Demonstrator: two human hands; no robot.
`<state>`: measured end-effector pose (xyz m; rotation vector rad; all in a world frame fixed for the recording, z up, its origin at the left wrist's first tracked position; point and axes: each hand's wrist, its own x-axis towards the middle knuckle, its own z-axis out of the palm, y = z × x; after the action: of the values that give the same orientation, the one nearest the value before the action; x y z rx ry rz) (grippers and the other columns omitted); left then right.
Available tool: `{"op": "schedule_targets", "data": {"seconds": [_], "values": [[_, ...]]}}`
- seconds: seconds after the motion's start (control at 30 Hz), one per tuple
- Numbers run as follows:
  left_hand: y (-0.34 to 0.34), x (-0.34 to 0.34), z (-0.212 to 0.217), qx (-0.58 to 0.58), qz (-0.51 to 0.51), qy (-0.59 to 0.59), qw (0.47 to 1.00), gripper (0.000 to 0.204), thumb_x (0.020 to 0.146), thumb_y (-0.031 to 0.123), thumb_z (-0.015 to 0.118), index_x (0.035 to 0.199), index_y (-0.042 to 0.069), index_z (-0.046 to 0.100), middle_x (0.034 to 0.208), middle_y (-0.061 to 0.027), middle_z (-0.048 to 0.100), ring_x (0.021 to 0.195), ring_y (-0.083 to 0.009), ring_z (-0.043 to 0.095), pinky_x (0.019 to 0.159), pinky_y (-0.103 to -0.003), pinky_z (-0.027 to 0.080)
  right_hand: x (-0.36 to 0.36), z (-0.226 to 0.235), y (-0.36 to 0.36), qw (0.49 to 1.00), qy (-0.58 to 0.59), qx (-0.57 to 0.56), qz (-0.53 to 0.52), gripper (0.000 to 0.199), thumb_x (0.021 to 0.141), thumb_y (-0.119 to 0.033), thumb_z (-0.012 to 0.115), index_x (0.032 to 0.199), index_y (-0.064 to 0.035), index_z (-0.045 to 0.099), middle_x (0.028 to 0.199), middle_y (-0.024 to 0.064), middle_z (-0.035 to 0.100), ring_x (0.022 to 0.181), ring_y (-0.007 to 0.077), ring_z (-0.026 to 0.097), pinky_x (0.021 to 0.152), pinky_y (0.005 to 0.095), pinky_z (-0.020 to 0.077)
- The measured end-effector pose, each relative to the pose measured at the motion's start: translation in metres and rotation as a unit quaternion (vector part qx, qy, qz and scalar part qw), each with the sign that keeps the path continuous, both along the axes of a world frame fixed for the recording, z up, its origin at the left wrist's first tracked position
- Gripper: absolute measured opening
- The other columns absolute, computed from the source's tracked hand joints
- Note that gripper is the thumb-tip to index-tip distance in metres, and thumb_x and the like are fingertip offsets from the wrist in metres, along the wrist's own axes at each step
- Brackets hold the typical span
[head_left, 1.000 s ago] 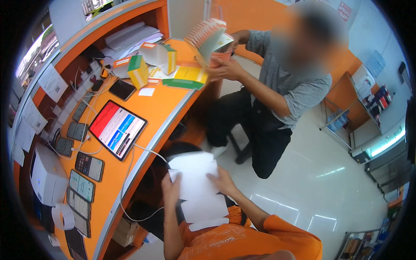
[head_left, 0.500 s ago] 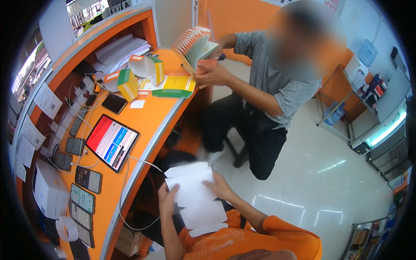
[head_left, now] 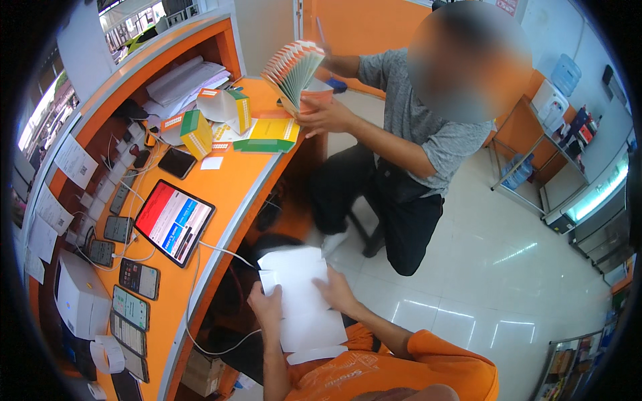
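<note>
An unfolded cardboard box [head_left: 304, 294], its plain white side up and small flaps along its edges, lies in front of my body above my lap. My left hand [head_left: 267, 306] grips its left edge, thumb on top and fingers hidden underneath. On the opposite edge, my right hand [head_left: 336, 290] holds it the same way, with the thumb laid on the white face. The printed side is turned away from me.
Left of me runs an orange counter [head_left: 231, 194] with a tablet [head_left: 175, 222], several phones [head_left: 140, 279], cables, open yellow-green boxes [head_left: 198, 135] and a flat yellow-green carton [head_left: 271, 131]. A seated person holds a fanned stack of folded cards [head_left: 294, 75]. A white cable [head_left: 231, 248] hangs nearby.
My left hand has shifted slightly inward, and the cardboard looks narrower at its left edge. The other person's far hand has moved up a little behind the fanned stack.
</note>
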<state>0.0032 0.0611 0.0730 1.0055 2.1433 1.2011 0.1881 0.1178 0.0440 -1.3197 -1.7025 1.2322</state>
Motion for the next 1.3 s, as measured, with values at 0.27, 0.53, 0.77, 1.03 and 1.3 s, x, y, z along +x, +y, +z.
{"op": "schedule_targets", "data": {"seconds": [0.27,0.53,0.77,1.03,1.3], "values": [[0.01,0.032,-0.001,-0.005,-0.006,0.199,0.98,0.016,0.081,-0.002,0.064,0.094,-0.009,0.062,0.094,-0.027,0.063,0.091,-0.0453,0.063,0.081,-0.053,0.05,-0.01,0.013,-0.015,0.999,-0.005,0.034,-0.022,0.03,0.093,-0.007,0.062,0.115,0.0098,0.052,0.086,0.0351,0.065,0.083,0.0534,0.065,0.074,0.0549,0.0522],[0.015,0.072,-0.024,-0.048,-0.025,0.335,0.941,0.025,0.086,0.003,0.057,0.106,-0.011,0.061,0.106,-0.0267,0.065,0.099,-0.0424,0.064,0.083,-0.046,0.055,-0.01,-0.004,-0.016,0.995,0.013,0.084,-0.05,0.026,0.093,-0.007,0.061,0.109,0.0106,0.05,0.078,0.0371,0.062,0.077,0.0568,0.062,0.067,0.0581,0.0494],[0.0,0.09,0.001,-0.19,-0.184,0.34,0.902,0.061,0.085,0.017,0.068,0.133,-0.017,0.052,0.13,-0.0355,0.058,0.109,-0.0465,0.066,0.08,-0.048,0.058,-0.01,-0.025,-0.008,0.997,0.022,0.068,-0.035,0.027,0.091,-0.008,0.063,0.109,0.0105,0.054,0.091,0.0368,0.064,0.089,0.0559,0.063,0.076,0.0563,0.0504],[-0.01,0.006,0.016,-0.058,-0.054,-0.011,0.997,0.041,0.083,0.026,0.078,0.111,-0.002,0.07,0.095,-0.0195,0.075,0.085,-0.0293,0.074,0.08,-0.041,0.056,0.019,-0.028,0.013,0.984,0.132,-0.086,0.084,0.04,0.094,-0.018,0.069,0.122,0.0086,0.058,0.11,0.0212,0.07,0.1,0.029,0.068,0.088,0.0382,0.0528],[-0.02,-0.018,-0.015,-0.001,0.043,-0.406,0.913,0.04,0.087,0.006,0.072,0.123,-0.008,0.059,0.112,-0.0161,0.069,0.099,-0.0235,0.069,0.08,-0.035,0.057,0.014,-0.008,0.019,0.969,0.154,-0.164,0.103,0.041,0.094,-0.016,0.068,0.129,0.0043,0.057,0.117,0.0165,0.067,0.104,0.0226,0.065,0.091,0.0345,0.0518]]}}
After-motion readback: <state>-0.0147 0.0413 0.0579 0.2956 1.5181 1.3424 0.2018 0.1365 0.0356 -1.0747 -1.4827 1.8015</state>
